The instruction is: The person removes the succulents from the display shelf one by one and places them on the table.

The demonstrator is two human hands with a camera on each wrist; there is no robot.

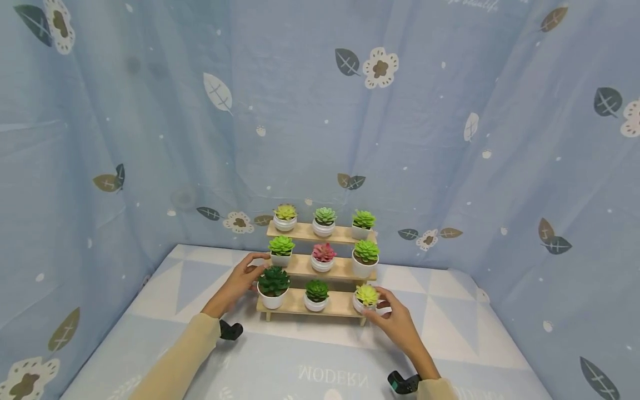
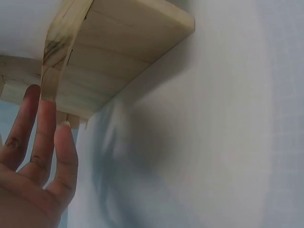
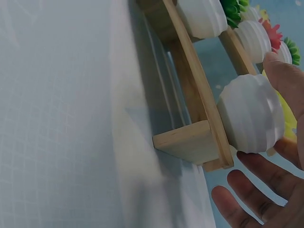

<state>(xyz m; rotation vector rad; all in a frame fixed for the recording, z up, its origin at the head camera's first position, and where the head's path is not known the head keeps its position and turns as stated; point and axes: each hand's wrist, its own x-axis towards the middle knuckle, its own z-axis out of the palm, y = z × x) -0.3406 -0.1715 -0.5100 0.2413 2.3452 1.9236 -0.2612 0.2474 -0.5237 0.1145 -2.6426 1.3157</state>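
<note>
While the right hand (image 1: 395,319) cups the white pot (image 1: 363,304) of a yellow-green succulent, thumb and fingers curved loosely about its sides, the pot sits at the near end of the lowest tier of a stepped wooden stand (image 1: 340,304). Opposite, the left hand (image 1: 245,278) lies with fingers straight against the stand's other end, beside the dark green succulent (image 1: 273,280), apparently steadying it. Eight further pots fill the tiers beyond, on a blue-patterned surface (image 1: 450,322).

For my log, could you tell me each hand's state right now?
Left hand: open, fingers straight by the wooden plant stand.
Right hand: holding the yellow-green succulent pot.
</note>
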